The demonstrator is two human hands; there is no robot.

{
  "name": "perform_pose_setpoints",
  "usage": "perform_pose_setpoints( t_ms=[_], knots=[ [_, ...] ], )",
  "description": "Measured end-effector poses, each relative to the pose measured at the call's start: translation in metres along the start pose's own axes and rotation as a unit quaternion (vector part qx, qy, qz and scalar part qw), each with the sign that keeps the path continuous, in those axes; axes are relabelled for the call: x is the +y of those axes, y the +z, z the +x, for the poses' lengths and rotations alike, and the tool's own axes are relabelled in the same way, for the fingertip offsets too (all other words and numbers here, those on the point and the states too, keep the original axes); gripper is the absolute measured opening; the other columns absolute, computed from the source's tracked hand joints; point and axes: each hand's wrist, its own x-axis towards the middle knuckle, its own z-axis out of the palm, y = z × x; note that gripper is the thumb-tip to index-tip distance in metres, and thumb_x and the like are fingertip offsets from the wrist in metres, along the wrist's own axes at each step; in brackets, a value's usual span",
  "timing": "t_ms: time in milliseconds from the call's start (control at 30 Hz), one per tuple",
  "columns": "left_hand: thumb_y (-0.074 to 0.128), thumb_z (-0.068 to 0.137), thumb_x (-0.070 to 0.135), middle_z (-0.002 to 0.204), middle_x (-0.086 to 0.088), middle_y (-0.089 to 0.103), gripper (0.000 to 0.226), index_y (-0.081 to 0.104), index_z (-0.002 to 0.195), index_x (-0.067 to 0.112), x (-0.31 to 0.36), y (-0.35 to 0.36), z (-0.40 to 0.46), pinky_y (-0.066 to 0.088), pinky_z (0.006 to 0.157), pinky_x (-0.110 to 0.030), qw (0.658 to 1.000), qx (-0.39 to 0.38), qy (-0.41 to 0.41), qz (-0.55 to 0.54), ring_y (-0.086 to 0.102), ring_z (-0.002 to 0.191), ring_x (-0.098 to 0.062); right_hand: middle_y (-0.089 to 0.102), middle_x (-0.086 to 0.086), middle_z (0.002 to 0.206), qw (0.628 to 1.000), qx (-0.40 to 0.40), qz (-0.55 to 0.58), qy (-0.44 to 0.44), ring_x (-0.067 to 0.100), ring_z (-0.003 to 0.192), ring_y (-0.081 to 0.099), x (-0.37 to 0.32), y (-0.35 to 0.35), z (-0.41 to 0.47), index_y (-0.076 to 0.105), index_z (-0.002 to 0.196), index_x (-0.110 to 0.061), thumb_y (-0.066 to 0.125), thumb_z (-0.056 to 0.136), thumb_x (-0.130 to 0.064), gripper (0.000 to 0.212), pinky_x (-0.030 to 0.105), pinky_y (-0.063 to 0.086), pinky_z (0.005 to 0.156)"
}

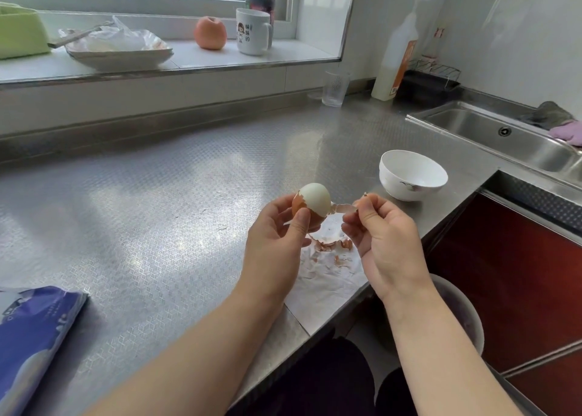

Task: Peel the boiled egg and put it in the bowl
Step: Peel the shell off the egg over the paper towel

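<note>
Boiled egg, brown-shelled and already white and bare over its upper half, sits in the head view between the thumb and curled fingers of the left hand, which closes around its lower, still shelled part. Just beside it, the right hand pinches a thin strip of loosened shell between thumb and forefinger; the strip reaches from those fingertips back to the egg's side, though whether it is still joined there cannot be told. Both hands hang above a crumpled white paper sheet lying on the patterned steel counter, and small brown shell fragments are scattered on the paper directly below the fingers. Beyond the right hand's fingertips, apart from them, stands an empty white ceramic bowl with a small dark motif on its wall. Farther past the bowl is a steel sink. Well away from the left hand, toward the near counter edge, lies a blue and white plastic packet.
</note>
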Motion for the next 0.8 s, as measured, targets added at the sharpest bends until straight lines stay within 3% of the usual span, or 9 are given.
perform_pose_setpoints(
  t_ms=[100, 200, 267, 333, 400, 500, 633, 733, 800],
  knots=[
    [0.055, 0.098, 0.015, 0.106, -0.002, 0.073, 0.017, 0.061, 0.11, 0.025, 0.0, 0.0, -0.001, 0.052, 0.065, -0.013, 1.0, -0.005, -0.002, -0.007, 0.072, 0.084, -0.005, 0.061, 0.002, 0.063, 0.999, 0.033, 0.03, 0.028, 0.008, 0.058, 0.058, 0.004, -0.003, 0.003, 0.057, 0.086, -0.01, 0.05, 0.097, -0.006, 0.014, 0.018, 0.053, 0.057],
    [0.052, 0.099, 0.015, 0.104, -0.001, 0.074, 0.018, 0.062, 0.108, 0.028, 0.001, -0.001, -0.001, 0.052, 0.066, -0.014, 1.0, -0.004, -0.01, -0.022, 0.072, 0.085, -0.006, 0.056, 0.003, 0.072, 0.989, 0.003, -0.144, -0.021, 0.01, 0.062, 0.058, 0.004, -0.008, 0.001, 0.061, 0.102, -0.016, 0.047, 0.098, -0.006, 0.017, 0.021, 0.053, 0.062],
    [0.051, 0.1, 0.015, 0.104, -0.001, 0.074, 0.019, 0.063, 0.111, 0.025, 0.002, -0.002, 0.0, 0.053, 0.066, -0.015, 1.0, 0.0, -0.013, -0.028, 0.071, 0.084, -0.005, 0.056, -0.003, 0.077, 0.935, -0.062, -0.339, -0.083, 0.01, 0.066, 0.059, 0.004, -0.01, -0.002, 0.061, 0.109, -0.033, 0.042, 0.099, -0.01, 0.031, 0.018, 0.051, 0.069],
    [0.05, 0.1, 0.014, 0.102, 0.0, 0.074, 0.02, 0.063, 0.112, 0.024, 0.002, -0.002, 0.001, 0.053, 0.067, -0.014, 0.999, 0.006, -0.015, -0.03, 0.071, 0.083, -0.003, 0.055, -0.007, 0.095, 0.873, -0.118, -0.456, -0.13, 0.011, 0.078, 0.061, 0.004, -0.009, -0.007, 0.057, 0.103, -0.049, 0.038, 0.1, -0.013, 0.041, 0.022, 0.05, 0.081],
    [0.05, 0.1, 0.014, 0.1, 0.002, 0.074, 0.02, 0.063, 0.108, 0.026, 0.002, -0.002, 0.0, 0.053, 0.067, -0.015, 0.999, 0.011, -0.012, -0.029, 0.071, 0.082, -0.002, 0.052, -0.005, 0.106, 0.855, -0.125, -0.482, -0.147, 0.014, 0.087, 0.061, 0.003, -0.006, -0.009, 0.054, 0.098, -0.05, 0.036, 0.1, -0.012, 0.042, 0.031, 0.05, 0.088],
    [0.049, 0.101, 0.014, 0.103, 0.0, 0.073, 0.02, 0.062, 0.11, 0.027, 0.001, -0.001, -0.001, 0.053, 0.068, -0.016, 1.0, 0.013, -0.005, -0.022, 0.07, 0.083, -0.002, 0.051, -0.003, 0.107, 0.845, -0.117, -0.498, -0.155, 0.015, 0.087, 0.059, 0.002, -0.007, -0.008, 0.059, 0.104, -0.036, 0.037, 0.1, -0.011, 0.033, 0.034, 0.05, 0.088],
    [0.048, 0.101, 0.015, 0.105, -0.002, 0.073, 0.021, 0.062, 0.111, 0.027, 0.001, -0.002, -0.001, 0.053, 0.068, -0.015, 1.0, 0.01, -0.001, -0.018, 0.07, 0.084, -0.002, 0.051, -0.001, 0.105, 0.832, -0.109, -0.518, -0.167, 0.01, 0.08, 0.056, 0.006, -0.011, -0.006, 0.057, 0.099, -0.034, 0.038, 0.099, -0.011, 0.03, 0.024, 0.046, 0.078],
    [0.047, 0.101, 0.015, 0.104, -0.002, 0.074, 0.022, 0.063, 0.113, 0.025, 0.002, -0.002, 0.0, 0.053, 0.067, -0.015, 1.0, -0.003, -0.011, -0.025, 0.07, 0.084, -0.002, 0.056, -0.004, 0.103, 0.829, -0.097, -0.527, -0.162, 0.005, 0.083, 0.054, 0.007, -0.013, -0.005, 0.057, 0.117, -0.026, 0.039, 0.099, -0.013, 0.029, 0.014, 0.039, 0.072],
    [0.046, 0.102, 0.015, 0.103, -0.004, 0.075, 0.023, 0.063, 0.115, 0.022, 0.002, -0.003, 0.001, 0.052, 0.067, -0.016, 0.999, -0.014, -0.019, -0.03, 0.069, 0.084, -0.003, 0.063, -0.008, 0.086, 0.839, -0.081, -0.516, -0.152, 0.003, 0.078, 0.057, 0.005, -0.014, -0.007, 0.052, 0.128, -0.03, 0.038, 0.101, -0.02, 0.032, 0.014, 0.041, 0.069]
  ],
)
